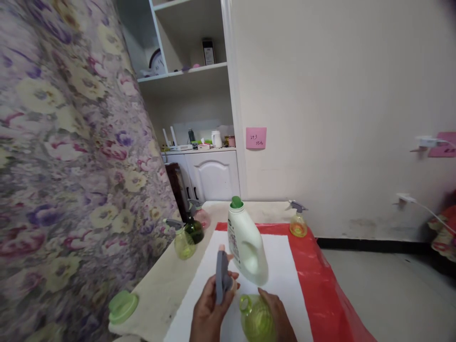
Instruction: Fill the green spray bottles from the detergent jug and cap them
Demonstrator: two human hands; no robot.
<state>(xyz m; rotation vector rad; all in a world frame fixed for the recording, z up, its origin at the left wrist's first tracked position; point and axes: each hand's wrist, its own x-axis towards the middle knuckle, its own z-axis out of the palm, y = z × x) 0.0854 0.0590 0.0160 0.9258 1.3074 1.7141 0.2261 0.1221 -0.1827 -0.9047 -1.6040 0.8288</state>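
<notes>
Between the fingers of my left hand (212,304) is a grey spray nozzle (221,275) with a pinkish tip pointing away from me. My right hand (277,311) is wrapped round the side of a yellow-green spray bottle (255,320), whose open neck tilts to the left. The nozzle and the bottle are apart. Just beyond both hands stands a large pale green detergent jug (249,249), with a green spout at its uncapped top. A light green cap (122,306) lies at the table's left edge.
A yellow-green spray bottle (184,244), a dark green one (194,230) and a pink one (203,218) stand at the left edge. Another yellow spray bottle (298,224) stands back right. White paper (281,266) lies over red sheeting (320,285). A floral curtain (78,166) hangs left.
</notes>
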